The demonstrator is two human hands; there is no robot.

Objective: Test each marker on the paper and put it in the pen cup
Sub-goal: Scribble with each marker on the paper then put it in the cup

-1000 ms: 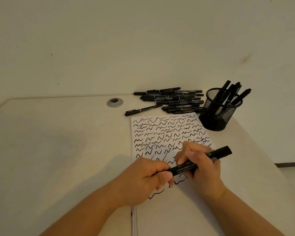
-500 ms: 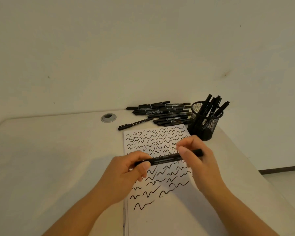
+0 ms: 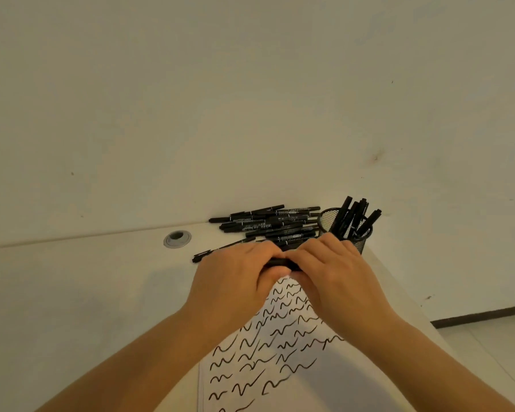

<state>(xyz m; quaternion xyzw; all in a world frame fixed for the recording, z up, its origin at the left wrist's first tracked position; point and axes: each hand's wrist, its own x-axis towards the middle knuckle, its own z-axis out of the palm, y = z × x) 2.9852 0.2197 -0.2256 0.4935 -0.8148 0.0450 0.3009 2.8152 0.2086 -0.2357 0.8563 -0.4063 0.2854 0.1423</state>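
A black marker (image 3: 281, 263) lies level between my two hands, mostly hidden by my fingers. My left hand (image 3: 234, 281) grips its left end and my right hand (image 3: 330, 275) grips its right end, knuckles nearly meeting above the white paper (image 3: 324, 379). The paper is covered with black squiggle lines. A black mesh pen cup (image 3: 329, 221) with several markers standing in it sits just beyond my right hand. A pile of black markers (image 3: 268, 223) lies at the back of the table, left of the cup.
One loose marker (image 3: 220, 249) lies apart from the pile, just behind my left hand. A round grey cable grommet (image 3: 177, 239) is set in the white table (image 3: 87, 292) at the back left. The table's right edge drops to the floor (image 3: 488, 337).
Both hands have lifted the marker away from me toward the cup and closed together over it. The view has tilted up, so the paper sits lower in frame.
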